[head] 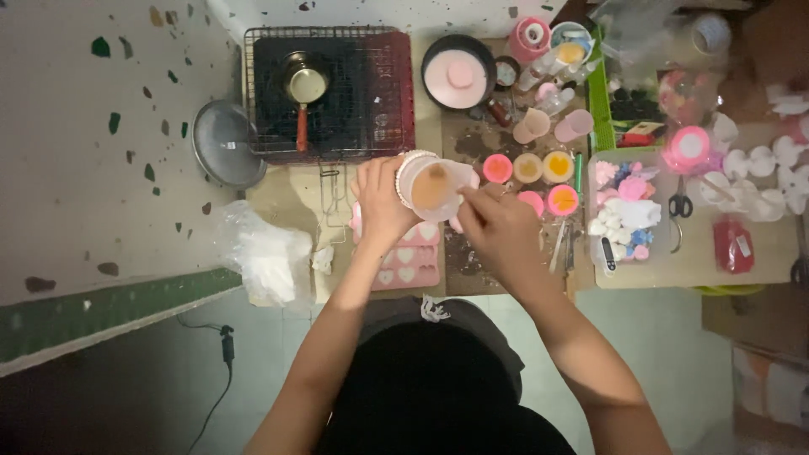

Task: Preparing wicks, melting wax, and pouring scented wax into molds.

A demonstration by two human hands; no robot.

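My left hand [381,202] grips a clear plastic cup [434,187] with a brownish-orange liquid inside, held over a pink mould [407,257] with heart-shaped cavities. My right hand [499,226] is at the cup's right rim, its fingers pinched together on a thin stirring tool that I can barely make out. To the right of the hands stand several small round pots of pink, orange and yellow colour [529,168].
A small pan with a red handle [303,88] sits on a wire grill. A metal lid [223,143] lies left of it. A black bowl with pink contents [458,74], bottles, scissors [679,206], a tray of small shaped pieces [624,211] and a plastic bag [265,257] surround the work spot.
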